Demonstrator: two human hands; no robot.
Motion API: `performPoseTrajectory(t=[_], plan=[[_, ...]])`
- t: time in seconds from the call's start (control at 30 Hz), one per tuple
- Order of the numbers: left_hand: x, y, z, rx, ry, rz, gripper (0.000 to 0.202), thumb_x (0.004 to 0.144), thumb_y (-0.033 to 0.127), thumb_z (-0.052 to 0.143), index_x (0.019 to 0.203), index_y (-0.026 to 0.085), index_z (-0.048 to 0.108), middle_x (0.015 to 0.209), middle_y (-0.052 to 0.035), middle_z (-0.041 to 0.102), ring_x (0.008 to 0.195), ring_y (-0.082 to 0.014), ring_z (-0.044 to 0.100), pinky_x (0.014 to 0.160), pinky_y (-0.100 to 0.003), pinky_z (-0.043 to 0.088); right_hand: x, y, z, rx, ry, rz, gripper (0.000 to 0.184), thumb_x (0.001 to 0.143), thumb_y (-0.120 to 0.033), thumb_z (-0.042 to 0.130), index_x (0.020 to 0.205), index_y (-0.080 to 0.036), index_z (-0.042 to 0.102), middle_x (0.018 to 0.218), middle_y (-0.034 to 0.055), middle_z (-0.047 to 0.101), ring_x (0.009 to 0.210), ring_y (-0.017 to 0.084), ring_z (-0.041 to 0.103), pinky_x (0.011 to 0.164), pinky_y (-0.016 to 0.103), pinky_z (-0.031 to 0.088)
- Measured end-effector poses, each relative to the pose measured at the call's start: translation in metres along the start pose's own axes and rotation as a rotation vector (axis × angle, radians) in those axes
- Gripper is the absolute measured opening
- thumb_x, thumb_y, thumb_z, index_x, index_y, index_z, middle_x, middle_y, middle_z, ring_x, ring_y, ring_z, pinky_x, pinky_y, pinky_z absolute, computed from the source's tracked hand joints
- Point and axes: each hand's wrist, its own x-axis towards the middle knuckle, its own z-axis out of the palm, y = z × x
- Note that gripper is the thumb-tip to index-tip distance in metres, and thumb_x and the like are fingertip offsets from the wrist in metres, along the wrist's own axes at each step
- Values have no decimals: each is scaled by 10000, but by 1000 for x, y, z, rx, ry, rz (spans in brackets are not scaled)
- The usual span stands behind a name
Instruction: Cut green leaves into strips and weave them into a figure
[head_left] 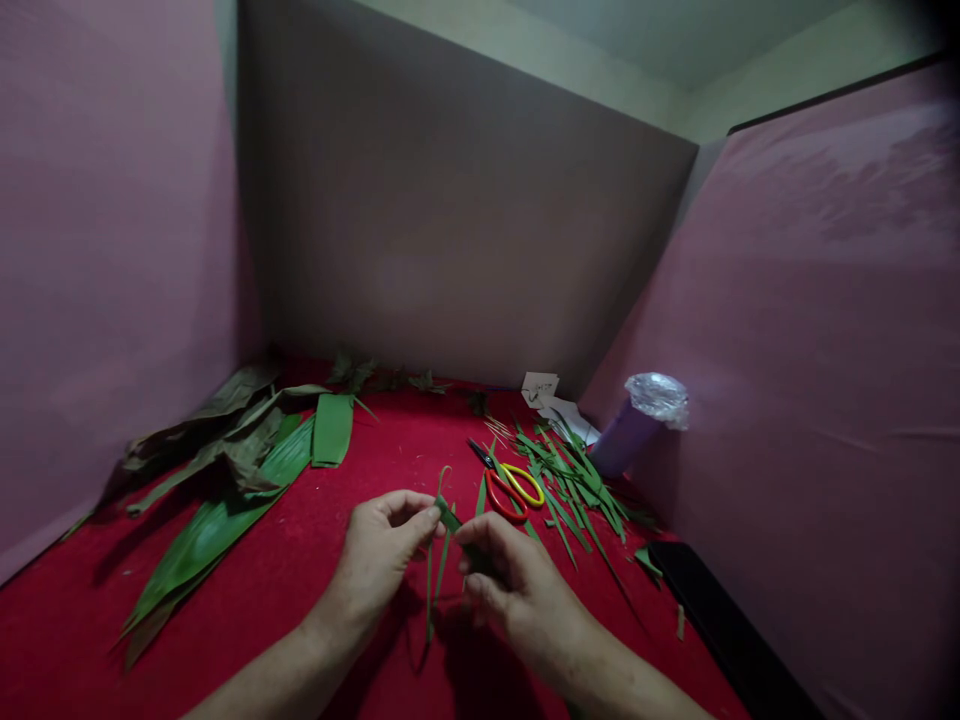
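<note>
Red cloth point(315, 560) covers the table in the head view, boxed in by pinkish and grey walls. Both hands meet low in the middle. The left hand point(382, 560) pinches a narrow green strip point(450, 518) between thumb and forefinger, and the right hand point(517, 585) closes its fingers around the same strip just beside it. The strip is held just above the cloth; one thin end curls upward and other lengths hang down between the hands. Scissors point(511, 488) with one red and one yellow handle lie just beyond the hands, touching a heap of cut scraps point(577, 480). A purple cup point(626, 438) with a crinkled cover stands behind the scraps. Broad leaves point(225, 500), green and dried brown, lie well off to the left.
</note>
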Motion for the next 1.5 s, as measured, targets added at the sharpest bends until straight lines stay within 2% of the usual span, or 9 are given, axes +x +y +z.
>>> performPoseTrajectory(t=[0.13, 0.23, 0.37, 0.5, 0.73, 0.93, 1.07, 1.5], plan=[[1, -1, 0, 2, -8, -5, 147, 590, 278, 684, 619, 136, 656, 542, -23, 652, 487, -119, 529, 501, -227, 395, 1, -5, -7, -99, 16, 9, 323, 706, -45, 567, 974, -207, 489, 733, -28, 574, 640, 123, 508, 555, 211, 352], [2, -2, 1, 4, 3, -20, 172, 580, 300, 693, 622, 137, 658, 543, -26, 653, 498, -127, 547, 492, -225, 396, 2, -7, -10, -348, 21, -82, 273, 764, -73, 536, 996, -208, 488, 753, -10, 600, 627, 135, 524, 550, 231, 323], [3, -4, 1, 10, 5, -17, 172, 575, 299, 695, 624, 139, 660, 538, -31, 655, 505, -136, 555, 493, -231, 402, 4, -6, -12, -738, 32, -254, 129, 859, -132, 459, 898, -209, 555, 763, 24, 597, 564, 140, 515, 490, 262, 233], [2, -5, 1, 6, 11, -11, 156, 581, 288, 693, 616, 139, 663, 536, -26, 649, 492, -127, 540, 491, -229, 399, 7, -9, -21, -886, 20, -301, 135, 815, -92, 499, 829, -205, 570, 690, 11, 574, 509, 134, 477, 477, 280, 175], [2, -4, 0, -2, -29, -22, 158, 599, 284, 691, 625, 130, 668, 543, -28, 643, 501, -119, 529, 496, -222, 390, 10, -18, -36, -866, 29, -294, 131, 786, -85, 508, 773, -199, 573, 684, 6, 568, 525, 135, 478, 490, 277, 207], [-1, -3, 1, -4, -67, -29, 159, 607, 287, 687, 629, 131, 667, 545, -26, 640, 507, -121, 524, 511, -227, 386, 17, -19, -34, -627, 81, -257, 169, 883, -147, 438, 813, -185, 588, 756, 23, 598, 624, 132, 541, 562, 237, 334], [-2, -2, 2, 15, -108, -38, 153, 612, 278, 679, 607, 127, 654, 529, -19, 625, 503, -115, 502, 518, -229, 375, 26, -19, -35, -519, 104, -251, 156, 887, -149, 452, 809, -179, 584, 770, 19, 609, 661, 125, 557, 611, 222, 375], [-5, -3, 3, 36, -191, -106, 132, 608, 255, 674, 604, 125, 648, 540, -19, 619, 523, -117, 499, 544, -240, 372, 40, -15, -37, -529, 140, -298, 142, 868, -139, 489, 791, -176, 603, 731, 21, 621, 645, 133, 576, 607, 228, 393]])
